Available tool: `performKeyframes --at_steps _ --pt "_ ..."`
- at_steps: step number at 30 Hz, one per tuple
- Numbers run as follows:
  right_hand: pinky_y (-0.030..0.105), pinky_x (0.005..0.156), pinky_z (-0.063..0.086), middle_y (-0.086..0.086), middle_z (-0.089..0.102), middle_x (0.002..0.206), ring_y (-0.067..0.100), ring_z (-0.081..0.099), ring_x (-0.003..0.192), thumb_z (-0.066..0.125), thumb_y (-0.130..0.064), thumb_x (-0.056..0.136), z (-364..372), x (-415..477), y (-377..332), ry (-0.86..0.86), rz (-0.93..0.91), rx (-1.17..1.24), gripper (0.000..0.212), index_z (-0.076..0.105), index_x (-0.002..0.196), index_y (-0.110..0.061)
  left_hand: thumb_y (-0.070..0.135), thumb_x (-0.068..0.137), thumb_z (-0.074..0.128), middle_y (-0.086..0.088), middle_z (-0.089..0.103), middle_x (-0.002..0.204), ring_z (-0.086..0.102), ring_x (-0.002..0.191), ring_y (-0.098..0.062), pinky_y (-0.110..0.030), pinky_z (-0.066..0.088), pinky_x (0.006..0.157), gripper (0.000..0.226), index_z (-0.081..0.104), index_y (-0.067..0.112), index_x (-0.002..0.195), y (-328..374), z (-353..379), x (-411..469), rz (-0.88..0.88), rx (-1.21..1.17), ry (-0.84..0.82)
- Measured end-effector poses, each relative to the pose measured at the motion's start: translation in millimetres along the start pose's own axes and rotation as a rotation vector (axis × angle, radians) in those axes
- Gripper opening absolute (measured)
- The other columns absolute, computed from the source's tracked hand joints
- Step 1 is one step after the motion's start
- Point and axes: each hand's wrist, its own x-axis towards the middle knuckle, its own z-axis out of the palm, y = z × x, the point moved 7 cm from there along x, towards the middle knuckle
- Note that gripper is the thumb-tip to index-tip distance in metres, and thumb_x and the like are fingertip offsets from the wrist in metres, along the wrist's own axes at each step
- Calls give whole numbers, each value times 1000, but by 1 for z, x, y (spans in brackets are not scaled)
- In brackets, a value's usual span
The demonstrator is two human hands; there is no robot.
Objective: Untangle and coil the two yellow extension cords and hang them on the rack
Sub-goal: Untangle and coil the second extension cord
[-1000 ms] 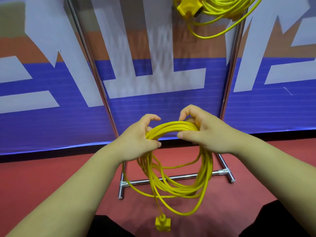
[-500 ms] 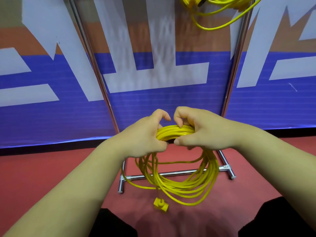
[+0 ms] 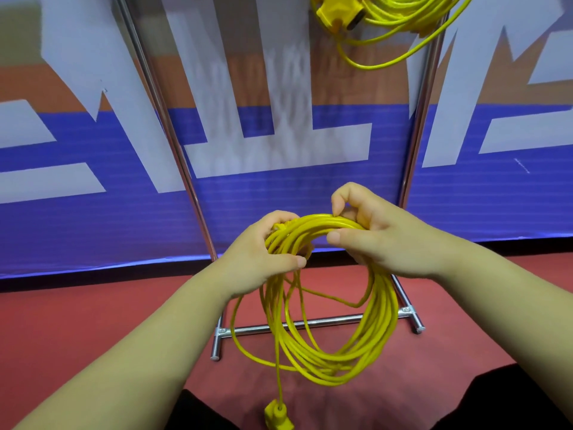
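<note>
left hand (image 3: 263,259) grips the top of the coiled yellow cord (image 3: 328,336), fingers curled round it. right hand (image 3: 381,240) pinches the same bundle just beside it.

Blue-and-white banner wall (image 3: 93,228), red floor (image 3: 77,321)

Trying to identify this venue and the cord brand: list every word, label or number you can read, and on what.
No text can be read.
Banner: big white letter-like shapes, cropped; no word legible.
Yellow socket block up top: no marking legible.
Dangling yellow plug: no marking legible.
</note>
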Motion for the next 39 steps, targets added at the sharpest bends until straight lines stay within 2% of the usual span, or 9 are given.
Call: performKeyframes --at_steps 4,9,11,14,18,24,31,35,39 --pt "43 64 46 29 52 84 23 50 65 62 -13 99 1 -9 -2 -119 31 -86 30 53 121 -30 1 82 79 -13 72 88 69 76 -28 -37 57 74 48 57 22 119 7 1 -3 5 59 -74" --pt "52 90 53 22 66 111 40 66 102 66 -8 92 -3 -14 -4 -142 32 -16 33 61 119 -26 3 86 74 -12 69 76 66 66 -27 -44 57 67 42 53 20 119 16 5 -7 -19 62 -169" --pt "47 85 53 15 68 109 36 65 95 70 -2 89 -7 -11 -10 -136 10 -83 35 63 117 -23 3 87 73 -10 65 72 63 63 -26 -42 54 64 41 52 20 118 19 5 -7 -28 43 -182" --pt "25 72 47 -4 64 89 10 53 72 73 -3 89 -6 -6 -18 -116 -8 -223 32 62 112 -21 3 88 71 -9 63 69 61 61 -25 -40 53 62 40 51 22 118 21 6 -6 -30 53 -201" --pt "42 73 53 3 64 89 22 54 72 72 -18 91 -1 -4 -18 -103 -31 -412 32 54 115 -30 4 88 72 -4 63 66 60 59 -23 -41 52 62 45 49 24 121 19 6 -5 -35 87 -198" --pt "38 67 62 -6 71 102 21 73 77 66 -15 95 5 0 -16 -69 -27 -266 40 60 131 -30 6 85 77 -24 64 74 62 59 -33 -49 56 60 69 42 42 132 21 2 -8 -7 50 -146" --pt "23 52 42 -18 64 67 8 46 51 65 -13 95 6 2 -7 51 -33 -136 34 65 127 -25 0 78 82 -8 67 76 66 59 -29 -38 57 58 88 40 41 142 30 -3 -8 45 -27 -103" --pt "26 46 35 -1 57 65 18 39 51 63 -11 95 1 5 -10 100 -46 -22 31 69 121 -28 -2 72 87 -4 73 102 73 91 -23 -35 59 81 96 38 33 147 29 -6 -4 121 -47 -59" --pt "26 44 30 5 56 70 19 34 50 63 -9 95 -13 5 -7 217 -30 85 31 72 117 -29 25 61 95 6 64 129 66 115 -13 -40 51 102 120 21 41 154 -2 -16 2 83 31 35"
